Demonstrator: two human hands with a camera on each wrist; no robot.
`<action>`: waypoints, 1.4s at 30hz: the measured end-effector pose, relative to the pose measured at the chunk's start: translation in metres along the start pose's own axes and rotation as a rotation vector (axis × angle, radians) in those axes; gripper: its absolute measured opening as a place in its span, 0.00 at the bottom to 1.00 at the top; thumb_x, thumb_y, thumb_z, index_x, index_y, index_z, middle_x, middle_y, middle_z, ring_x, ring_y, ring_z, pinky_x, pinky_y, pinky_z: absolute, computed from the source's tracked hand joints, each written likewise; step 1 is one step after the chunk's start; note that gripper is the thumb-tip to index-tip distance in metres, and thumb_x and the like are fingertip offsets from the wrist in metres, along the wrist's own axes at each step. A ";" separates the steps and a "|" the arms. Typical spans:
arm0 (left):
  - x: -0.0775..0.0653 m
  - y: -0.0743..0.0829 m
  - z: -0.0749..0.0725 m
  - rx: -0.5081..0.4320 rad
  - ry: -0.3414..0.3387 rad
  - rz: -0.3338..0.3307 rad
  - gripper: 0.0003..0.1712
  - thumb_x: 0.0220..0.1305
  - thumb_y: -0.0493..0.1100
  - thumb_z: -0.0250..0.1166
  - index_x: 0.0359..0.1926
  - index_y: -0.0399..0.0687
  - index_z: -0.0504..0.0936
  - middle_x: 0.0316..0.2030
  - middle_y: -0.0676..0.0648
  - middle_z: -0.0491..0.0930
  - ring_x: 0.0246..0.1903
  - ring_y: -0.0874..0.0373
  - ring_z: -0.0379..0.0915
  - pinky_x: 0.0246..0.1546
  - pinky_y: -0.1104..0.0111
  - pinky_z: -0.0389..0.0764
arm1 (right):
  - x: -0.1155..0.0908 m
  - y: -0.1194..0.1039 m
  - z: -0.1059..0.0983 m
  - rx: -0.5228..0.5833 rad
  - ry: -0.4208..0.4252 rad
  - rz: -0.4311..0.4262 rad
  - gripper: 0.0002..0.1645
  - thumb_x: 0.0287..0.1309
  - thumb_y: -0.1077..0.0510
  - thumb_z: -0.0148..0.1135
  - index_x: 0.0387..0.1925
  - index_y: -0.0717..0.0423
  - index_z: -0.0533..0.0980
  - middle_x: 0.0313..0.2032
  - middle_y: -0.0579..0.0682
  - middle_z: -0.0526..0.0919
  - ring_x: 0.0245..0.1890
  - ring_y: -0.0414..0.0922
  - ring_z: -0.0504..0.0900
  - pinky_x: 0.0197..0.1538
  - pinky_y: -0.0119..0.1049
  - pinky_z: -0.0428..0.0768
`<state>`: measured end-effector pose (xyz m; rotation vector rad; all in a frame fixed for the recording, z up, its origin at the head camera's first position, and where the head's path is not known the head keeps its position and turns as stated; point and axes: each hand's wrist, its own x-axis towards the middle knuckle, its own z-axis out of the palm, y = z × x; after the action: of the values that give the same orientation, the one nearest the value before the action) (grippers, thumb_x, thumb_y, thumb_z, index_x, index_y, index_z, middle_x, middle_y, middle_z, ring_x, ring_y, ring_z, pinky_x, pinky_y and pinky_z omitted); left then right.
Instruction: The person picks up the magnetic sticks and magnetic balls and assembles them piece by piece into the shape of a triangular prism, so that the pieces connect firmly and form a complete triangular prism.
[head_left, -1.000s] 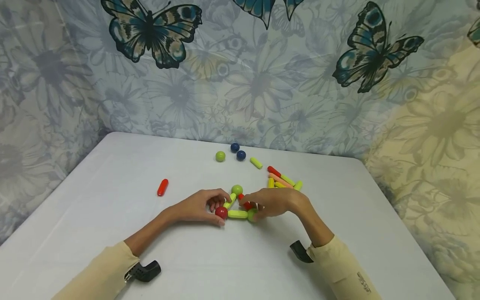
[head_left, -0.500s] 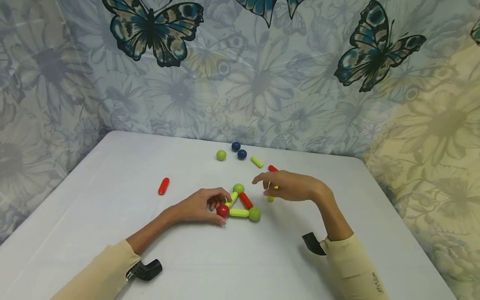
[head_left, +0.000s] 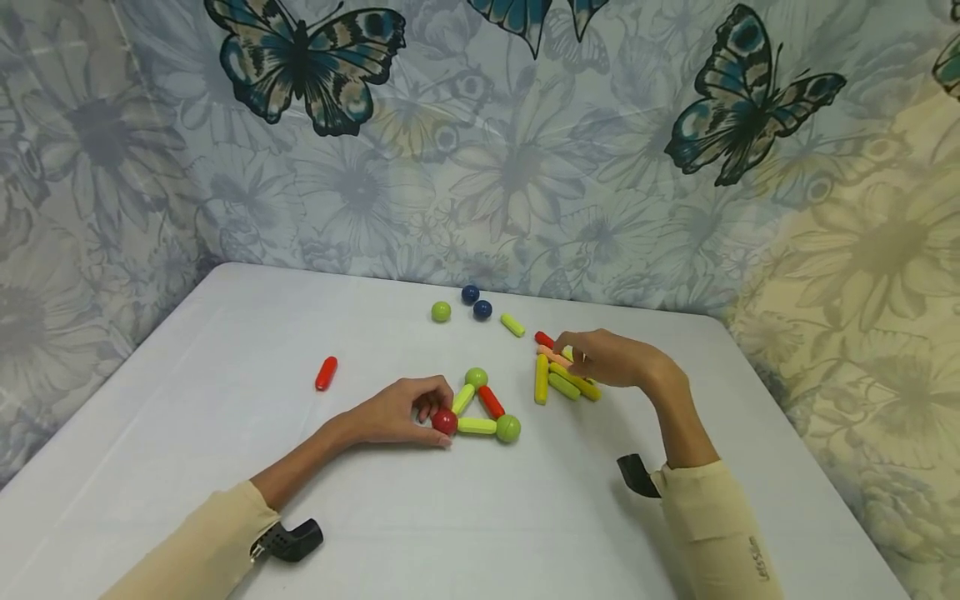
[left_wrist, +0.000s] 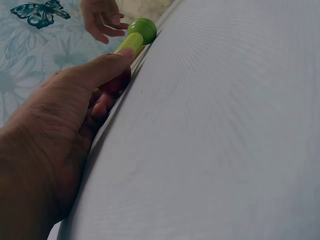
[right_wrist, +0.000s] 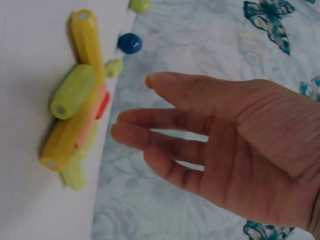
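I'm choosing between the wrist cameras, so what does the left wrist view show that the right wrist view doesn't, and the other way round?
Only the left wrist view shows the left hand and the red ball it holds.
Only the right wrist view shows a blue ball and the stick pile.
Both show the right hand, the white table, the butterfly cloth and a green ball, though not the same one.
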<state>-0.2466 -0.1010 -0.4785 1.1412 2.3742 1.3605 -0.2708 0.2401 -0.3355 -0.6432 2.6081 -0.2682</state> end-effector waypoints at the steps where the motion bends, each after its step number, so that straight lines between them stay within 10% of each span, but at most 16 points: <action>1: 0.000 0.000 0.000 0.001 0.001 -0.001 0.23 0.57 0.50 0.80 0.48 0.54 0.78 0.38 0.52 0.79 0.36 0.60 0.74 0.38 0.75 0.76 | 0.003 0.001 0.002 0.004 -0.022 0.024 0.23 0.74 0.61 0.57 0.67 0.54 0.73 0.47 0.54 0.85 0.46 0.48 0.82 0.52 0.46 0.82; 21: 0.001 -0.005 0.001 0.009 0.008 -0.023 0.26 0.56 0.49 0.81 0.49 0.53 0.77 0.37 0.52 0.78 0.35 0.63 0.73 0.37 0.76 0.78 | 0.022 -0.018 0.025 -0.114 -0.218 0.200 0.18 0.62 0.68 0.65 0.49 0.49 0.73 0.36 0.49 0.78 0.35 0.45 0.76 0.39 0.37 0.73; 33: -0.001 -0.005 -0.002 0.003 0.018 0.004 0.25 0.56 0.50 0.81 0.48 0.52 0.77 0.36 0.51 0.78 0.34 0.63 0.73 0.37 0.76 0.77 | 0.031 -0.052 0.031 0.072 0.112 -0.465 0.20 0.68 0.63 0.64 0.59 0.56 0.74 0.38 0.43 0.83 0.39 0.36 0.80 0.50 0.42 0.84; 42: 0.003 -0.006 -0.001 0.013 0.015 0.012 0.25 0.57 0.50 0.81 0.50 0.52 0.77 0.35 0.52 0.78 0.35 0.63 0.73 0.37 0.75 0.76 | 0.041 -0.085 0.053 0.131 0.210 -0.580 0.19 0.69 0.59 0.67 0.58 0.54 0.73 0.51 0.46 0.86 0.49 0.40 0.84 0.55 0.45 0.85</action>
<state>-0.2520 -0.1017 -0.4819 1.1546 2.3936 1.3646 -0.2451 0.1416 -0.3730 -1.3774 2.5044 -0.7083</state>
